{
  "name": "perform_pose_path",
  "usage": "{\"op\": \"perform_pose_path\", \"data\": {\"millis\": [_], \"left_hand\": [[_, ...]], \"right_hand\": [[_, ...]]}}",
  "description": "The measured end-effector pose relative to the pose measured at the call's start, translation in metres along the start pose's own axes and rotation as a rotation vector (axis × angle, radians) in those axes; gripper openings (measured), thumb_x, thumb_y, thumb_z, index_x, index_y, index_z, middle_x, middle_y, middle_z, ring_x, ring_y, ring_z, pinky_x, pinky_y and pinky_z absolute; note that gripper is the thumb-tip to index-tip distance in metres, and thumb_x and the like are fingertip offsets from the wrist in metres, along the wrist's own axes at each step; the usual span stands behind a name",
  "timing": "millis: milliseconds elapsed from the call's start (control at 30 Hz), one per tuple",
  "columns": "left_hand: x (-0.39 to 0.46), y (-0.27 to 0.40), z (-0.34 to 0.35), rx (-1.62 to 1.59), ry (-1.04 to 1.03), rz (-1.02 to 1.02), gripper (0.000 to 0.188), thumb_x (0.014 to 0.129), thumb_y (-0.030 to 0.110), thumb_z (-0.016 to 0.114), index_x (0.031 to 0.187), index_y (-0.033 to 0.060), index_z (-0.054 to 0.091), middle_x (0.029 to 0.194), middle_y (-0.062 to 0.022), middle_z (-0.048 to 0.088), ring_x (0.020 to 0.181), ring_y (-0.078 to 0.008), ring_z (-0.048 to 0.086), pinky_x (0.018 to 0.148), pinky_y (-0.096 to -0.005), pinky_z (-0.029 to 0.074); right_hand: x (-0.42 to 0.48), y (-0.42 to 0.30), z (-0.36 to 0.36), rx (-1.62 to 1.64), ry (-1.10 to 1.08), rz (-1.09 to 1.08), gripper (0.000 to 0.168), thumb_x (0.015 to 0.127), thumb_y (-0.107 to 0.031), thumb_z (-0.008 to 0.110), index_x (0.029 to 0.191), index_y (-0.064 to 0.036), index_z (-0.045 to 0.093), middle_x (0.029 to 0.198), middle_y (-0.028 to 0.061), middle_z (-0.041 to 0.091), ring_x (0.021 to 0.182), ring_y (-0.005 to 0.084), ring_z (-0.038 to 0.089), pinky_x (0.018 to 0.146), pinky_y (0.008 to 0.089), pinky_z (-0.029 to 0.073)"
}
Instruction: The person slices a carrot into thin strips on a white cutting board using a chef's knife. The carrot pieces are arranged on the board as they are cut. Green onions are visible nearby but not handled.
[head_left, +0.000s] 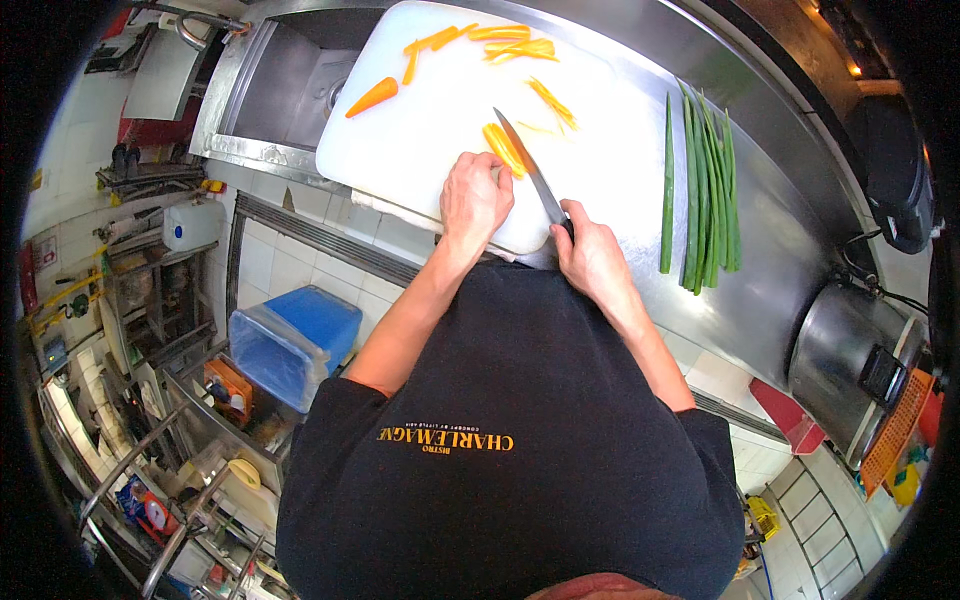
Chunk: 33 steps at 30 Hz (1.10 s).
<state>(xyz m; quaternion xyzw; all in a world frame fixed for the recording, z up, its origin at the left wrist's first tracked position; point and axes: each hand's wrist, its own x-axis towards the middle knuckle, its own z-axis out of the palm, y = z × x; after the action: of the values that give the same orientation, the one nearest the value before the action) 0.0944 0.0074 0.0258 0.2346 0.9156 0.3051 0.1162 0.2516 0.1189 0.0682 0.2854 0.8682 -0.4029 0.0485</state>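
Note:
My right hand (589, 251) grips the dark handle of a kitchen knife (529, 165), its blade lying along the right side of a cut carrot piece (501, 146). The fingertips of my left hand (478, 191) rest at the near end of that piece, bent against it. Under both is a white cutting board (420, 150). Thin carrot strips (553, 105) lie beyond the blade. Farther back are carrot slices (521, 49), several narrow carrot pieces (431, 41) and a tapered carrot end (373, 97).
Long green onion leaves (705, 202) lie on the steel counter (757, 300), right of the board. A steel sink (292, 90) adjoins the board's left side. A blue plastic bin (300, 337) stands below at left, and a large metal pot (851, 360) is at far right.

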Motion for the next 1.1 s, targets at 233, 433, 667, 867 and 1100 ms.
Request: {"op": "perform_pose_path", "data": {"millis": [233, 433, 667, 867, 1100], "left_hand": [[0.008, -0.014, -0.005, 0.019, 0.14, 0.29, 0.017, 0.085, 0.016, 0.076, 0.099, 0.0057, 0.074, 0.105, -0.013, 0.071, 0.104, -0.0342, 0.067, 0.091, -0.0427, 0.053], [0.034, -0.033, -0.008, -0.016, 0.117, 0.708, 0.017, 0.085, 0.01, 0.076, 0.101, 0.0068, 0.073, 0.108, -0.0078, 0.072, 0.106, -0.03, 0.067, 0.094, -0.0426, 0.053], [0.046, -0.041, -0.015, 0.067, 0.039, 0.837, 0.016, 0.087, 0.011, 0.076, 0.102, 0.0074, 0.074, 0.111, -0.0071, 0.073, 0.11, -0.025, 0.068, 0.1, -0.0402, 0.053], [0.053, -0.05, -0.01, -0.044, 0.0, 0.855, 0.019, 0.083, 0.007, 0.078, 0.102, 0.0059, 0.074, 0.109, -0.0083, 0.073, 0.108, -0.0267, 0.069, 0.1, -0.0409, 0.054], [0.058, -0.048, -0.012, -0.019, -0.025, 0.906, 0.022, 0.082, 0.006, 0.078, 0.104, 0.0053, 0.074, 0.111, -0.0089, 0.072, 0.109, -0.0271, 0.068, 0.1, -0.0408, 0.054]], "right_hand": [[-0.003, 0.002, 0.003, -0.021, 0.009, -0.012, 0.036, 0.098, -0.017, 0.063, 0.128, 0.0, 0.055, 0.085, 0.031, 0.07, 0.085, 0.0488, 0.071, 0.076, 0.0543, 0.056], [0.005, 0.009, 0.008, -0.157, -0.005, -0.044, 0.033, 0.096, -0.013, 0.058, 0.123, 0.004, 0.051, 0.077, 0.0307, 0.068, 0.076, 0.0499, 0.069, 0.07, 0.0569, 0.054], [0.025, 0.011, 0.009, -0.272, -0.115, -0.085, 0.034, 0.093, -0.014, 0.056, 0.118, 0.008, 0.047, 0.076, 0.0299, 0.067, 0.074, 0.0493, 0.069, 0.07, 0.0581, 0.055], [0.03, -0.005, 0.004, -0.333, -0.256, 0.083, 0.034, 0.099, -0.015, 0.039, 0.124, 0.006, 0.048, 0.09, 0.0321, 0.07, 0.086, 0.0509, 0.07, 0.077, 0.0588, 0.056], [0.03, 0.001, 0.008, -0.328, -0.226, 0.032, 0.031, 0.098, -0.013, 0.041, 0.122, 0.006, 0.047, 0.087, 0.0315, 0.07, 0.08, 0.0491, 0.071, 0.072, 0.0573, 0.057]]}}
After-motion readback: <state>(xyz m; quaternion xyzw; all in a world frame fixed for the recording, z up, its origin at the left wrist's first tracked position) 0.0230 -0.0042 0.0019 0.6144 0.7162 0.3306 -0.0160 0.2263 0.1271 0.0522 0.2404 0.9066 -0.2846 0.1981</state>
